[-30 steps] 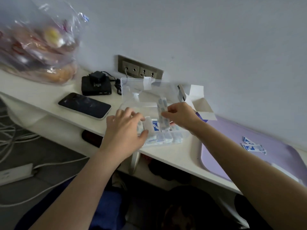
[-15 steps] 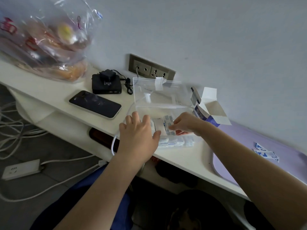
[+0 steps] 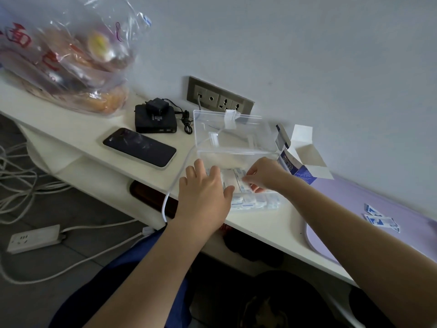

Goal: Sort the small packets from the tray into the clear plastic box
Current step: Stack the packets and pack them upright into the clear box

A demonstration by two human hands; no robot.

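Note:
The clear plastic box (image 3: 256, 201) sits on the white desk with its lid (image 3: 227, 136) standing open at the back. Several white and blue packets fill its front compartments. My left hand (image 3: 203, 189) rests flat on the box's left part, fingers reaching inside and thumb against the packets. My right hand (image 3: 266, 174) pinches a small stack of packets (image 3: 237, 179) and holds it low inside the box, beside my left thumb. The purple tray (image 3: 350, 204) lies to the right with two or three loose packets (image 3: 380, 220) on it.
An open blue and white carton (image 3: 301, 164) stands just right of the box. A phone (image 3: 139, 146), a black device with adapter (image 3: 155, 119) and a bag of bread (image 3: 71, 65) lie to the left. A white cable (image 3: 175, 183) runs off the desk edge.
My right hand has brought the packets down from upright above the box to lying flat inside it. My left hand has stayed on the box's left side.

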